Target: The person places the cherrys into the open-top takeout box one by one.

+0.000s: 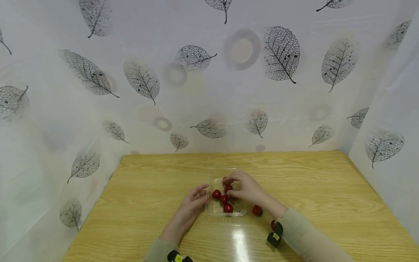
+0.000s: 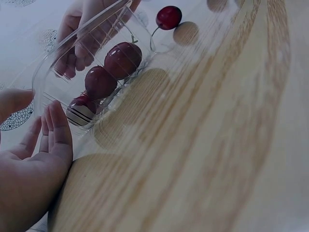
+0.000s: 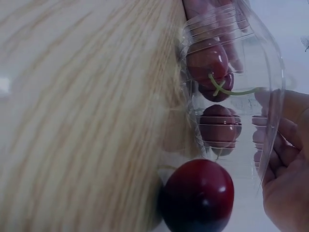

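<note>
Head view: clear plastic tray [image 1: 243, 212] mid-bench [image 1: 150, 185], several cherries [image 1: 216, 194] inside. Left hand [image 1: 193, 203] flat against tray's left wall, fingers straight, steadying. Right hand [image 1: 247, 189] over tray, fingertips pinching cherry. Loose cherry [image 1: 257, 210] just right of tray. Advice: keep tray braced, lower fruit gently, release low.

The right hand [image 1: 246, 188] covers part of the clear plastic tray [image 1: 216, 209], so whether its fingertips pinch a cherry cannot be told. In the right wrist view 1 cherry [image 3: 199, 195] is blurred and cut off by the bottom edge. The left hand [image 2: 29, 164] is cropped at the frame's corner.
</note>
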Demonstrator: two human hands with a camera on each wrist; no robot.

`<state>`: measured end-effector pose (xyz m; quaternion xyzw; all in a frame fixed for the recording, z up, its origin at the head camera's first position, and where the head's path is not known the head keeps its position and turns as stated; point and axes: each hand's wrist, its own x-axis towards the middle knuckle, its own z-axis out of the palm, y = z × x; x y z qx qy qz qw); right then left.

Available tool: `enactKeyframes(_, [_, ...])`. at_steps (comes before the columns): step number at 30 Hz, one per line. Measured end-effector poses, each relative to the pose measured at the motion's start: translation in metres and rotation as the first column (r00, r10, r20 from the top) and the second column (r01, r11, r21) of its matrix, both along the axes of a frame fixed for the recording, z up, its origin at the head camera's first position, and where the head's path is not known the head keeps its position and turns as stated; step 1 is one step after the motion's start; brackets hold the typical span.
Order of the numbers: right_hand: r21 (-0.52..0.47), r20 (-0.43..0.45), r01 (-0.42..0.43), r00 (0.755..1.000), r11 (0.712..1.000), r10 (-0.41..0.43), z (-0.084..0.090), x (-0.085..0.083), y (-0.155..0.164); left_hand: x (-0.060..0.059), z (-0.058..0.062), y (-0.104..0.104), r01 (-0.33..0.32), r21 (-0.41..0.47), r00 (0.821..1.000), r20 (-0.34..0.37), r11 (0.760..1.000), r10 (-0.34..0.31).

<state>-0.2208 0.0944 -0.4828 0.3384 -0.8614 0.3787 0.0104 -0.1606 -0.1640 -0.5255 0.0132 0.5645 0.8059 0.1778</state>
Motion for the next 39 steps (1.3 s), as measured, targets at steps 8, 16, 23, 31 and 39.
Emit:
enactKeyframes(8, [-0.128, 0.164, 0.028, 0.986, 0.991, -0.006, 0.005, -0.002, 0.006, 0.0, 0.002, 0.0, -0.008, -0.003, 1.0, 0.007, 1.0, 0.008])
enactKeyframes(16, [-0.165, 0.209, 0.071, 0.977, 0.984, -0.036, 0.009, -0.003, 0.017, 0.001, 0.004, 0.0, -0.003, -0.012, 1.0, 0.005, 1.0, 0.003])
enactKeyframes(23, [-0.159, 0.246, 0.097, 0.968, 0.982, -0.056, 0.011, -0.001, 0.031, 0.001, 0.003, 0.0, -0.005, -0.009, 1.0, 0.012, 1.0, 0.005])
enactKeyframes(31, [-0.132, 0.22, 0.131, 0.97, 0.983, -0.1, 0.009, 0.001, 0.048, 0.002, 0.004, 0.0, -0.002, -0.013, 1.0, 0.005, 1.0, 0.003])
enactKeyframes(39, [-0.088, 0.218, 0.146, 0.968, 0.985, -0.124, 0.003, 0.005, 0.063, 0.001, 0.004, 0.0, -0.001, -0.009, 1.0, 0.011, 1.0, 0.001])
